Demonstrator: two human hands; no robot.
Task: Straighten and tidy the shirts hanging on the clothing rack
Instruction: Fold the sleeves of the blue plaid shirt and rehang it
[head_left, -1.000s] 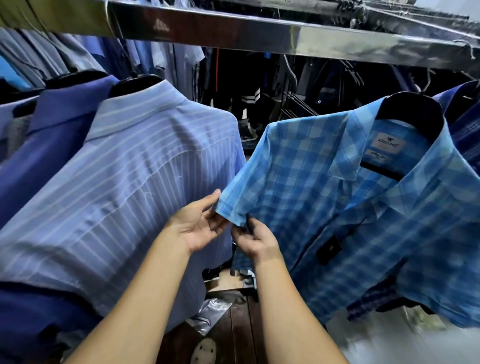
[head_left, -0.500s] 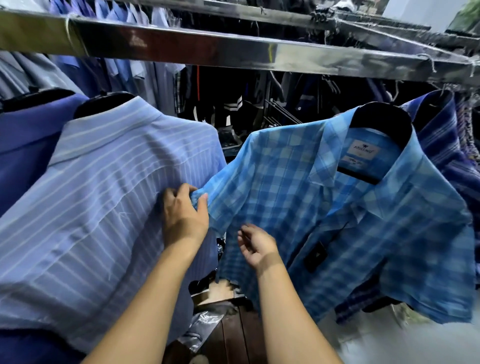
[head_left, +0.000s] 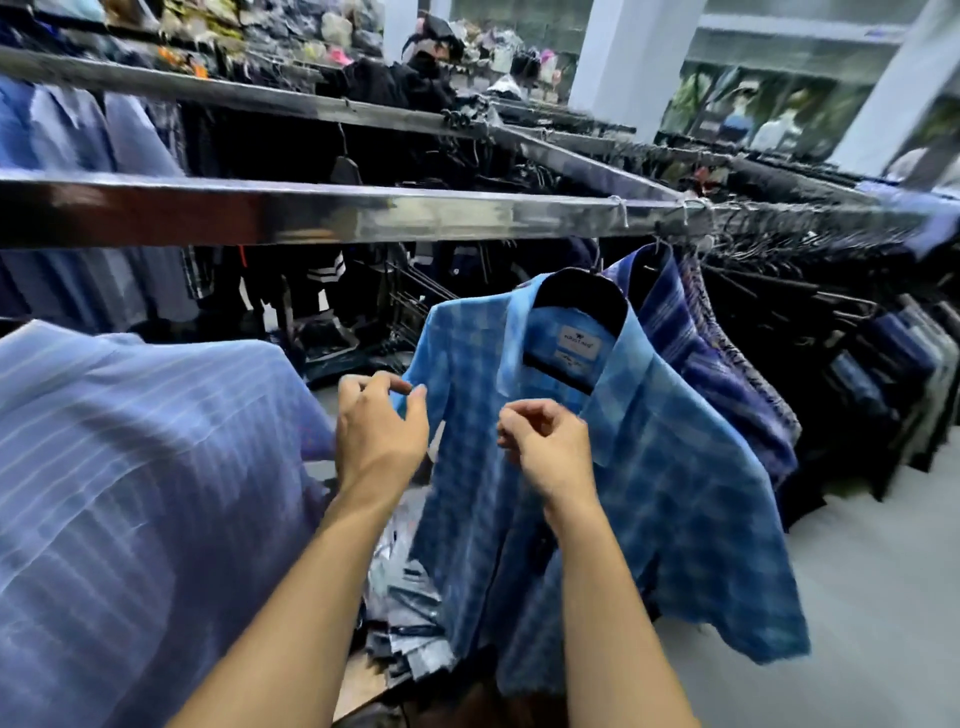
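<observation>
Head view, checked shirt (head_left: 675, 493) on hanger (head_left: 582, 301), rack (head_left: 415, 218)

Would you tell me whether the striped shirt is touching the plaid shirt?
Apart. In the head view, a gap with the left hand in it separates the striped shirt from the plaid shirt.

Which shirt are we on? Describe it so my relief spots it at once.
Under the shiny metal rail, right of the gap, a black hanger carries the light blue checked shirt, its collar label showing. The striped shirt to its left has no checks; the shirt behind it is darker blue.
</observation>
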